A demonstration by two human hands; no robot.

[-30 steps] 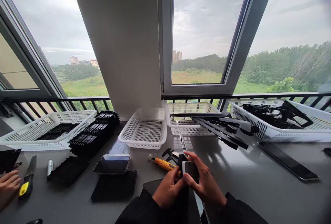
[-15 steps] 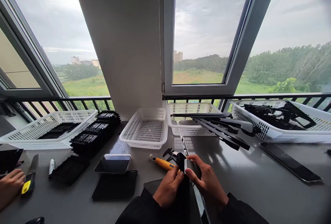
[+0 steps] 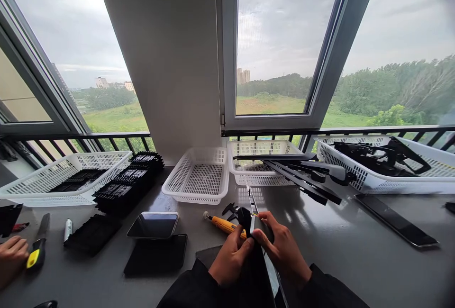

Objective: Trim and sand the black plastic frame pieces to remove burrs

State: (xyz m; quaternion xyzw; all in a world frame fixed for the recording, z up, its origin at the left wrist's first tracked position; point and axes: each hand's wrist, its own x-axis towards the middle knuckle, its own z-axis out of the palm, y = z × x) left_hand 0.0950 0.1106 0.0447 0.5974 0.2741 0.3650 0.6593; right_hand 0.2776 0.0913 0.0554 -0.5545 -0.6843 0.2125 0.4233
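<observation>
My left hand (image 3: 229,260) is closed around a long black part (image 3: 244,217), whose knobbed end sticks up past my fingers. My right hand (image 3: 284,249) grips a dark block-like piece with a pale edge (image 3: 262,230), its kind unclear. This piece is against or very close to the black part; the contact is hidden by my fingers. Just beyond my left hand lie an orange pen-shaped tool (image 3: 224,225) with a round tip and a dark caliper (image 3: 230,209). A shiny metal strip (image 3: 251,198) runs out behind my hands.
White baskets (image 3: 195,199) line the back, one with long black strips (image 3: 298,180) across it. Stacked black grid trays (image 3: 124,185), a dark-screened device (image 3: 152,225), a black slab (image 3: 156,256) and a yellow-black knife (image 3: 35,253) lie left, near another person's hand (image 3: 13,253).
The whole view has shifted slightly. My hands keep their grips, with the black part's end turned a little. At far left the other person's dark piece moved leftward, showing something red.
</observation>
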